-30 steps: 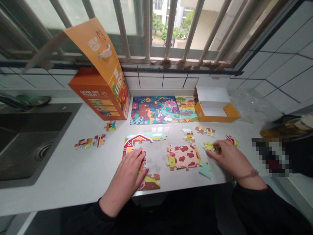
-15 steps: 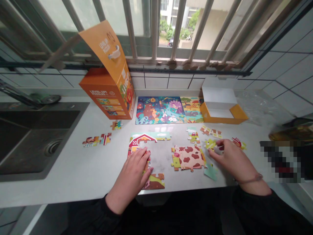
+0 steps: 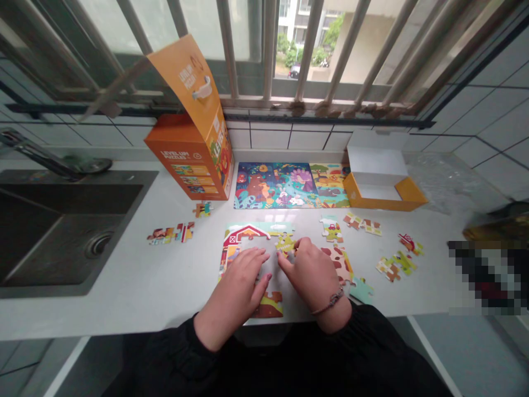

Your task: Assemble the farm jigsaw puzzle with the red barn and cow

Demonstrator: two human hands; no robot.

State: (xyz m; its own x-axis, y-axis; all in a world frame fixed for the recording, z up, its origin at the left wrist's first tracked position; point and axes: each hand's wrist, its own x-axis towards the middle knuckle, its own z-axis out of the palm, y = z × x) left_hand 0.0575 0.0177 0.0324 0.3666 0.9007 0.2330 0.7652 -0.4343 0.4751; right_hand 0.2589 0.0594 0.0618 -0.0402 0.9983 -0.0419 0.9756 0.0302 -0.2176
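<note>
My right hand (image 3: 312, 273) pinches a yellow-green puzzle piece (image 3: 285, 242) just below the cloud strip of the barn puzzle (image 3: 248, 229). Whether that piece touches the strip I cannot tell. Fingers outstretched, my left hand (image 3: 239, 281) lies over the left side of the barn puzzle and covers part of it. Brown and green bottom pieces (image 3: 270, 305) show beside its thumb. Partly behind my right hand is the joined cow section (image 3: 339, 264). A tractor section (image 3: 331, 229) lies just above the cow, and a pale green piece (image 3: 361, 289) below it.
Loose pieces lie at right (image 3: 397, 266) and left (image 3: 171, 234). Behind are a finished night-forest puzzle (image 3: 275, 184), an orange puzzle box (image 3: 190, 160) and an open yellow box (image 3: 384, 201). A sink (image 3: 119, 237) is at left, clear plastic (image 3: 442, 179) at right.
My right hand has moved left from the loose pieces at right, carrying the yellow-green piece to the barn puzzle. My left hand stays on the puzzle. The view has shifted slightly.
</note>
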